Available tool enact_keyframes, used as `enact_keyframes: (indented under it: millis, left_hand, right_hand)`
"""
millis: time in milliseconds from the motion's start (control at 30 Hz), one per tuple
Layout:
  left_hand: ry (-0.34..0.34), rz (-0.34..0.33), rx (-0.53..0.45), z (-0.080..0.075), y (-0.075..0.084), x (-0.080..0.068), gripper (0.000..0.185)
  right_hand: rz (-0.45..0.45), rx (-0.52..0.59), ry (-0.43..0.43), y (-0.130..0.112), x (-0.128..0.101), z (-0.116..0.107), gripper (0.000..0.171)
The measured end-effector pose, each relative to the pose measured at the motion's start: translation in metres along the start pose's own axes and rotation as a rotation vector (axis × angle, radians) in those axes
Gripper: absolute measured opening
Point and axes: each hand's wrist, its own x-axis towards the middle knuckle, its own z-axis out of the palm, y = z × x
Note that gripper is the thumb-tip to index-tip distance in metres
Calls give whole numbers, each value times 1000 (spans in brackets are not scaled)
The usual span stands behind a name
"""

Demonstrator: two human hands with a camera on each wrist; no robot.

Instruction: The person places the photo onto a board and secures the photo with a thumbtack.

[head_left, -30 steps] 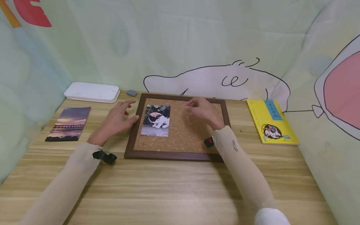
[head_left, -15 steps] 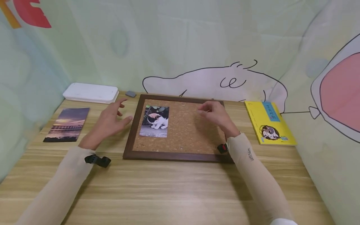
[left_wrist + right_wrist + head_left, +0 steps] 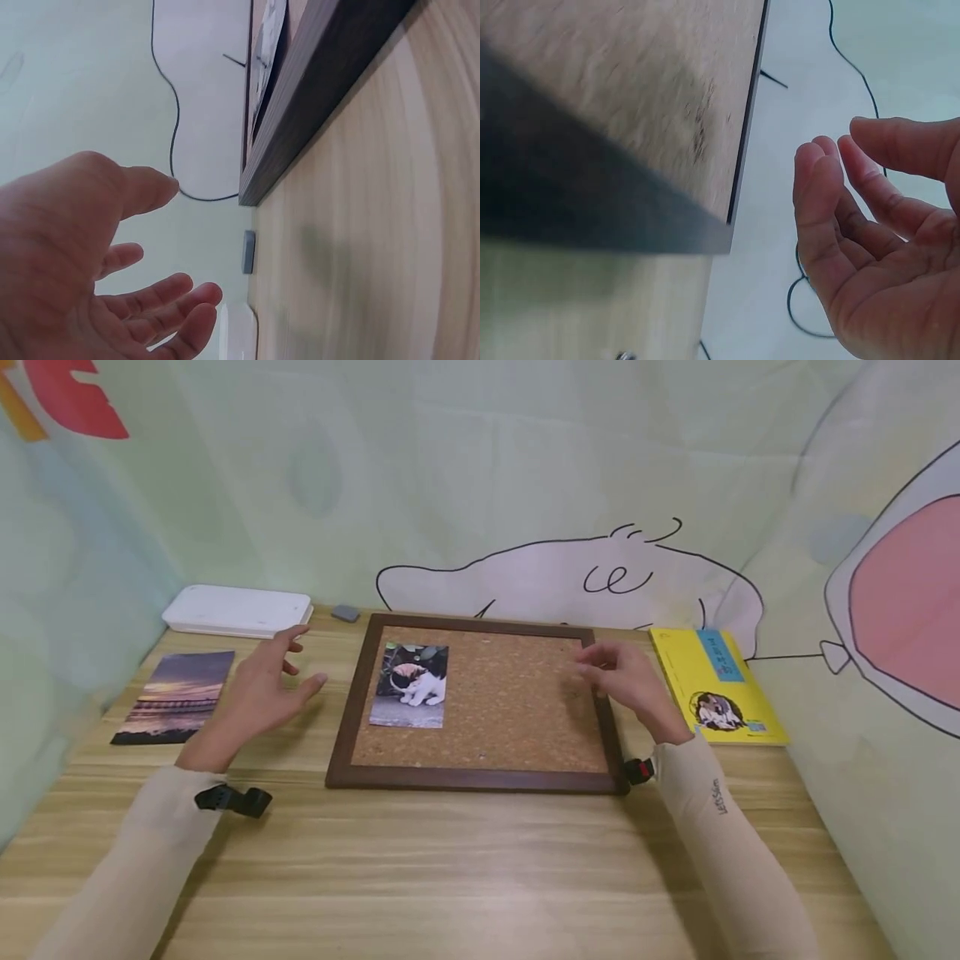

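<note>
Head view, both hands empty, left (image 3: pixel 258 689) and right (image 3: pixel 630 681) fingers relaxed, flanking corkboard (image 3: pixel 480 702).

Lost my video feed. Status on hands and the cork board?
Left hand open, left of the cork board. Right hand open, holding nothing, above its right edge. Cat photo lies on board.

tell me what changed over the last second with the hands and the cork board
The right hand drew away from the middle of the cork board to its right frame edge, holding nothing. The left hand slid left off the frame, toward the sunset photo, fingers relaxed. The cat photo stayed on the board; the yellow book and white case kept their places.
</note>
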Motion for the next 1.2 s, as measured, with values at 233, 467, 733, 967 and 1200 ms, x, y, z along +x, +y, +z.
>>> enact_keyframes:
  millis: [233, 467, 733, 967, 1200]
  left_hand:
    - [10, -41, -22, -11, -10, -4, 80]
    - [40, -54, -22, -20, -20, -13, 79]
    - [50, -97, 19, -30, -40, -23, 80]
    - [89, -100, 5, -38, -56, -34, 79]
    - [114, -130, -16, -45, -68, -41, 78]
  right_hand:
    - [28, 9, 30, 15, -8, -9, 29]
    - [70, 6, 66, 27, -16, -19, 31]
    - [77, 26, 89, 41, -25, -33, 34]
    - [137, -1, 96, 52, -30, -41, 35]
    - [216, -51, 97, 64, -34, -48, 34]
